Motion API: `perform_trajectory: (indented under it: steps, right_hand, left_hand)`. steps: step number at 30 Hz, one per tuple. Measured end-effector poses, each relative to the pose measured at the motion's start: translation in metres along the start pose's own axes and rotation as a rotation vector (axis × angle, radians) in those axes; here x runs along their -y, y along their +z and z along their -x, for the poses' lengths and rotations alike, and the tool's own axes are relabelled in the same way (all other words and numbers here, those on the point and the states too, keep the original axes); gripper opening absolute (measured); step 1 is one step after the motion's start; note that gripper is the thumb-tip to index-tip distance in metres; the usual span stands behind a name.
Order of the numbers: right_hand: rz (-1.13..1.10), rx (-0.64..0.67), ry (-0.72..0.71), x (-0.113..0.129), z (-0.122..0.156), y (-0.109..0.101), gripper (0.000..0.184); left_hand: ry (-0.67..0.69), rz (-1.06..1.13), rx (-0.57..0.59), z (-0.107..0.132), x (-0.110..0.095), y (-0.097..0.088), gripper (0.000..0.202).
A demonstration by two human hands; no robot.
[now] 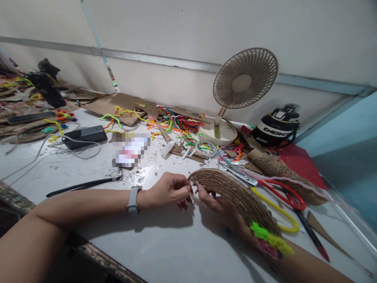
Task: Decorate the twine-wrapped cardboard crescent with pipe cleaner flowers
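Note:
My right hand (pixel 219 208) holds a curved band wrapped in brown twine (pixel 228 188), with its fingers partly behind it and its thumb near the far-left end. Fuzzy green and yellow trim (pixel 271 238) and a pink piece (pixel 269 250) sit at the band's near end, over the right forearm. At the opposite tip, my left hand (pixel 169 191) is closed in a pinch close to my right fingertips. Whatever lies between those left fingers is too small to make out. Scissors (pixel 241 175) with red and yellow handles lie just right of the band.
Colourful pipe cleaners (pixel 179 122) and cardboard scraps litter the table's back, before a fan (pixel 244 78). A twine roll (pixel 287 179), a black jug (pixel 277 125) and a marker (pixel 313 236) are at right. Leftward lie a phone (pixel 129 151), a black power bank (pixel 85 136) and cables.

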State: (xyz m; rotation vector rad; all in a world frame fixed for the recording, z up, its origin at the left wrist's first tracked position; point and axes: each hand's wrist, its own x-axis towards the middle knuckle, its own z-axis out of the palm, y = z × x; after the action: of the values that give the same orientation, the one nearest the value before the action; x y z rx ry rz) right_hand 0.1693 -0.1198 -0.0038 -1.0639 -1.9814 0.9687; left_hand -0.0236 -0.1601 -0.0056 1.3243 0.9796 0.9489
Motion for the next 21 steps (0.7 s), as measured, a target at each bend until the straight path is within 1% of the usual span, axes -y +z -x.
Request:
perform_trajectory:
  steps: [2,3,5,7,10,12,14,15,16,17,18,19,21]
  right_hand:
    - [0.089,-0.084,-0.034,0.000,-0.004,-0.001,0.020]
    - [0.101,-0.109,-0.021,0.001,-0.006,-0.002,0.021]
    - [0.045,-0.122,0.048,0.005,-0.012,-0.005,0.027]
    - [-0.094,-0.137,0.106,0.008,-0.019,-0.009,0.031]
    - [-0.363,-0.206,0.130,0.013,-0.030,-0.016,0.029]
    - [-0.496,-0.254,0.144,0.016,-0.036,-0.022,0.027]
    - [-0.569,-0.308,0.155,0.022,-0.041,-0.028,0.024]
    - [-0.595,-0.337,0.156,0.026,-0.042,-0.032,0.022]
    - [-0.617,-0.365,0.154,0.029,-0.043,-0.035,0.021]
    - [-0.636,-0.387,0.149,0.033,-0.044,-0.039,0.020]
    - [-0.651,-0.401,0.145,0.036,-0.045,-0.041,0.020]
    - [-0.664,-0.407,0.145,0.038,-0.045,-0.043,0.020]
    - [-0.687,-0.408,0.166,0.040,-0.045,-0.043,0.021]
  left_hand:
    - [-0.015,-0.008,-0.022,0.000,-0.001,-0.001,0.019]
    - [-0.026,-0.008,-0.035,-0.001,-0.001,-0.001,0.019]
    - [-0.054,-0.003,-0.057,-0.002,-0.002,-0.002,0.018]
    - [-0.088,0.001,-0.074,-0.004,-0.003,-0.002,0.018]
    - [-0.159,-0.004,-0.071,-0.006,-0.004,-0.002,0.016]
    - [-0.215,-0.050,-0.032,-0.005,-0.004,-0.003,0.017]
    - [-0.250,-0.139,0.055,-0.004,-0.004,-0.004,0.020]
    - [-0.237,-0.200,0.102,-0.003,-0.004,-0.006,0.024]
    - [-0.195,-0.268,0.137,-0.002,-0.004,-0.007,0.029]
    - [-0.124,-0.339,0.146,-0.001,-0.004,-0.008,0.035]
    - [-0.029,-0.406,0.122,0.000,-0.004,-0.008,0.039]
    - [0.079,-0.460,0.074,0.001,-0.005,-0.009,0.039]
    - [0.272,-0.504,-0.041,0.002,-0.006,-0.009,0.024]
